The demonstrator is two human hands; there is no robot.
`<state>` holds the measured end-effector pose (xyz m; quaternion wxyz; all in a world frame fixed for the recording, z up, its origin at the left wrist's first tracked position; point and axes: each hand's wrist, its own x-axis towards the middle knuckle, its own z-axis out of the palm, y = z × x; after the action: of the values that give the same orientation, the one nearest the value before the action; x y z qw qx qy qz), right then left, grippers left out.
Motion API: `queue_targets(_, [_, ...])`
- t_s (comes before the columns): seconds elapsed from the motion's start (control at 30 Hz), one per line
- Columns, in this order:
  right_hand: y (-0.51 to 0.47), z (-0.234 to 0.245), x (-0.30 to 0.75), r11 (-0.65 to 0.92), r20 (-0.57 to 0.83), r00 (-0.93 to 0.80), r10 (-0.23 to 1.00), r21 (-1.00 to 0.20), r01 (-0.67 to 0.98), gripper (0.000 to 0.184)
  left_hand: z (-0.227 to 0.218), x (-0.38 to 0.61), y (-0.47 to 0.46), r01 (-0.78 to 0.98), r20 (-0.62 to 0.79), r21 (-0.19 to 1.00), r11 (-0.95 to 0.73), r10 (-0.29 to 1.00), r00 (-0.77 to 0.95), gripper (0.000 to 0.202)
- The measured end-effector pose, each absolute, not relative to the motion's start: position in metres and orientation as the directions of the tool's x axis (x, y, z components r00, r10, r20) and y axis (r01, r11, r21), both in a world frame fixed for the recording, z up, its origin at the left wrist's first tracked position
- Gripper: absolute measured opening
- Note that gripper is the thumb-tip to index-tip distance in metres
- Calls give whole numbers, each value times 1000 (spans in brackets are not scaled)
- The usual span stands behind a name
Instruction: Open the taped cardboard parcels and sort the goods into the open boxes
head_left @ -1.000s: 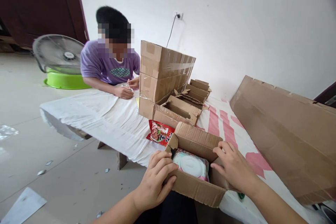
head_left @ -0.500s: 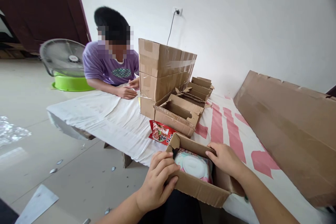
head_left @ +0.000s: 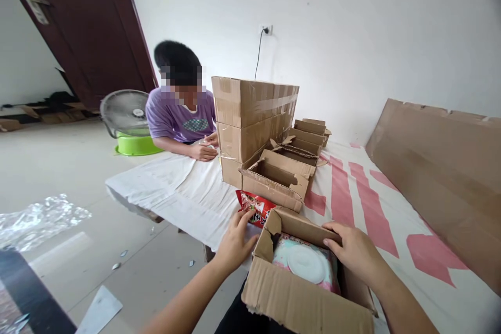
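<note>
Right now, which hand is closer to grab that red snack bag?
The left hand. Its fingers already reach the red snack bag, while the right hand rests on the open box.

I sat in a plain room at home turned packing spot: bare white wall (head_left: 352, 36) at twelve o'clock, dark wooden door (head_left: 97, 26) at ten, taped cardboard cartons (head_left: 250, 115) stacked on a cloth-covered low table (head_left: 188, 193).

Low bed (head_left: 364, 203) under a white sheet with pink stripes, stacked cardboard boxes (head_left: 254, 120), open empty cartons (head_left: 277, 180), red snack packet (head_left: 254, 206), open carton of wet wipes (head_left: 301, 282), large flattened cardboard sheet (head_left: 442, 167)
</note>
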<state>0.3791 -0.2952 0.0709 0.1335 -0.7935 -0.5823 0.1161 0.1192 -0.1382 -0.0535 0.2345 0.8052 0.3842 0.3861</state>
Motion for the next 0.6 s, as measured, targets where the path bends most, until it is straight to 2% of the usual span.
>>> queue_targets(0.2, [-295, 64, 382, -251, 14, 279, 960, -391, 886, 35, -55, 149, -123, 576, 494, 540, -613, 785, 373, 45])
queue_targets(0.33, [-294, 63, 382, -258, 14, 289, 957, -416, 872, 37, -57, 164, -110, 663, 463, 465, -587, 799, 383, 41])
queue_targets(0.6, [-293, 59, 383, -261, 8, 299, 954, -466, 845, 28, -52, 205, -75, 646, 407, 492, -583, 811, 421, 40])
